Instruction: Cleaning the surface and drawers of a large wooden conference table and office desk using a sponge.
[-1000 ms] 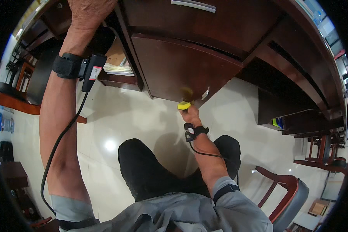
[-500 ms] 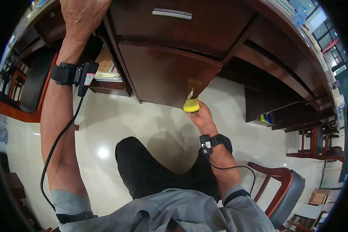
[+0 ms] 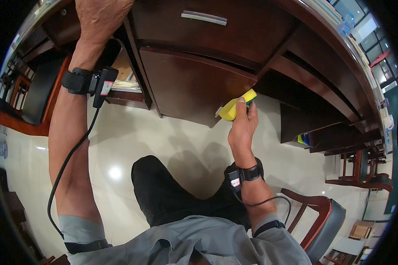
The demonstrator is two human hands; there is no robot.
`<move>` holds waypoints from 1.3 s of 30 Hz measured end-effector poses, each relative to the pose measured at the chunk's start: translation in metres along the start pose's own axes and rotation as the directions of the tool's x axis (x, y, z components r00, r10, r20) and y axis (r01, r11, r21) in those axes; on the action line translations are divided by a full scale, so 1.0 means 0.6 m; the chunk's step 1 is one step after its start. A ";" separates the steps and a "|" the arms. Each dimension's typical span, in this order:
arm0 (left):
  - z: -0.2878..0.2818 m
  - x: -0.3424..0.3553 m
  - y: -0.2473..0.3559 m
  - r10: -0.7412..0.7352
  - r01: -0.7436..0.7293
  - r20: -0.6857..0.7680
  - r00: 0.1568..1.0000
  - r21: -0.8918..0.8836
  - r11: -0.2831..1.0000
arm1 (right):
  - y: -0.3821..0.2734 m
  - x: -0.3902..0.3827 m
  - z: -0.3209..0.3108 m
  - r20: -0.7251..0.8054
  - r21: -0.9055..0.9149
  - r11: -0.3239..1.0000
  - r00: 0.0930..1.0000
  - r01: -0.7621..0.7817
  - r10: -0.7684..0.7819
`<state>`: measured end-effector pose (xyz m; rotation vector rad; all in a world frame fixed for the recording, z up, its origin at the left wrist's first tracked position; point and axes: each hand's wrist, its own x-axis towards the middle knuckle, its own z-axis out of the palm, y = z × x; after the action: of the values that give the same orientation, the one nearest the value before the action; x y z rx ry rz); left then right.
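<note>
In my right hand [image 3: 244, 121] is a yellow sponge [image 3: 230, 110] with a dark green side, pressed to the lower right of the dark wooden cabinet door [image 3: 177, 79], along its edge. A small silver handle [image 3: 218, 112] shows beside the sponge, partly covered by it. Above the door is a drawer with a long silver pull [image 3: 203, 17]. My left hand [image 3: 99, 17] is at the top of the view by the desk, left of that drawer; its fingers run out of the picture. Both wrists wear strapped black devices with cables.
Left of the door is an open shelf with papers [image 3: 126, 84]. A black-seated wooden chair [image 3: 44, 95] stands at the left, another [image 3: 329, 221] behind my right arm, more at far right [image 3: 362, 168]. A kneespace and side shelf [image 3: 292, 123] lie right of the door. My knees are below, over tiled floor.
My right hand has moved up and rightward with the sponge along the door's edge, and the sponge is now tilted upward. My left hand has stayed at the top with little movement.
</note>
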<state>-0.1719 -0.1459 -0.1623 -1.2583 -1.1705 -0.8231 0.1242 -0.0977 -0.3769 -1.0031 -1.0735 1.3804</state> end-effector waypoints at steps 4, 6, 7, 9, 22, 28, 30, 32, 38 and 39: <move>0.010 -0.006 0.004 0.033 -0.035 -0.038 0.999 -0.035 0.999 | -0.038 -0.017 0.018 0.014 -0.088 0.971 0.975 0.223 -0.223; 0.007 -0.007 0.000 0.037 -0.037 -0.019 0.999 -0.031 0.999 | -0.021 -0.014 0.023 0.021 -0.185 0.918 0.935 0.351 -0.353; 0.005 -0.003 -0.008 0.050 -0.051 -0.050 0.998 -0.019 0.999 | -0.010 -0.014 0.026 0.044 -0.266 0.840 0.877 0.472 -0.478; 0.009 -0.006 -0.013 0.054 -0.055 -0.083 0.995 -0.012 0.998 | 0.011 -0.014 0.021 0.084 -0.330 0.770 0.830 0.546 -0.552; 0.017 -0.010 0.000 0.060 -0.060 -0.085 0.995 0.001 0.998 | 0.265 -0.029 0.026 0.317 -0.817 0.405 0.906 0.411 -0.280; 0.023 0.000 -0.010 0.098 -0.100 -0.136 0.986 -0.006 0.995 | 0.389 0.007 -0.008 -0.061 -0.257 0.843 0.879 -0.473 0.474; 0.021 -0.002 -0.012 0.108 -0.109 -0.126 0.986 0.001 0.994 | 0.369 0.008 0.003 -0.006 0.124 0.724 0.729 -0.679 0.685; 0.019 0.000 -0.018 0.134 -0.139 -0.161 0.978 -0.018 0.990 | 0.333 0.004 0.031 0.044 0.237 0.707 0.734 -0.667 0.678; -0.005 -0.003 -0.013 0.023 -0.027 -0.066 0.998 -0.052 0.998 | 0.147 -0.005 0.122 0.144 0.308 0.727 0.786 -0.613 0.601; 0.005 -0.008 -0.003 0.008 -0.012 -0.059 0.998 -0.066 0.998 | 0.123 -0.004 0.122 0.127 0.310 0.739 0.797 -0.598 0.591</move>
<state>-0.1755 -0.1440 -0.1665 -1.2851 -1.0968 -0.8923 0.0360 -0.1075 -0.4309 -1.1221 -0.4928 2.0195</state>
